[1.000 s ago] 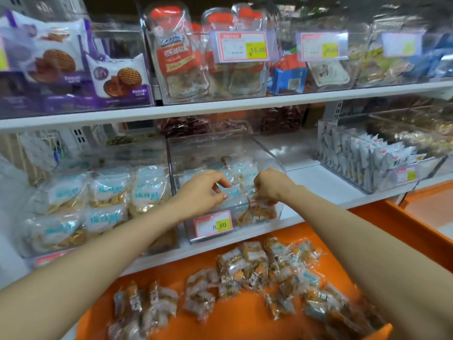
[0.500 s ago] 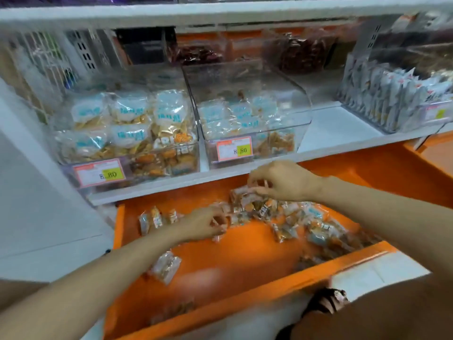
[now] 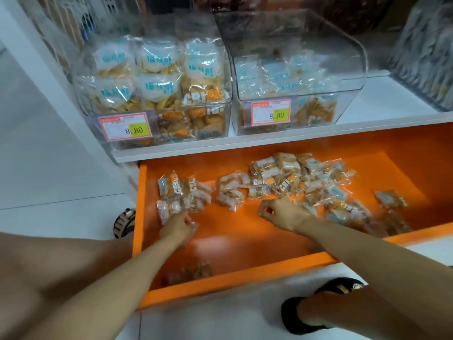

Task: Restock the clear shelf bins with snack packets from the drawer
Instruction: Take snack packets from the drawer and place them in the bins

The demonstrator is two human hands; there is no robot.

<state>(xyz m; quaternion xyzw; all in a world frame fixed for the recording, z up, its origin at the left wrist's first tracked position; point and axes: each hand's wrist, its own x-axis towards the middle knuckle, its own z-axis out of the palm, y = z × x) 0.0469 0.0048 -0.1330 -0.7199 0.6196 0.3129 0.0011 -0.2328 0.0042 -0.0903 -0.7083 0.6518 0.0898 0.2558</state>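
The orange drawer (image 3: 220, 288) is pulled out below the shelf, with clear-wrapped snack packets (image 3: 294, 177) heaped at its back right. A smaller cluster of packets (image 3: 181, 190) lies at the left. My left hand (image 3: 177, 228) is down on that cluster's near edge, its fingers curled round a clear packet. My right hand (image 3: 282, 213) sits at the near edge of the heap, its curled fingertips pinching a small packet. Above stand two clear shelf bins: the left bin (image 3: 220, 133) is packed full, while the right bin (image 3: 350, 77) is partly filled.
A middle clump of packets (image 3: 230, 190), one stray packet (image 3: 389, 198) at the right and a few near the drawer's front (image 3: 193, 271). Price tags front both bins. My slippered feet (image 3: 318, 307) stand on the white floor by the drawer. Another bin (image 3: 426, 57) stands at the right.
Both hands dropped from the right bin into the drawer. My view tilted down. The left hand moved left to the small cluster; the right slid to the heap's near edge.
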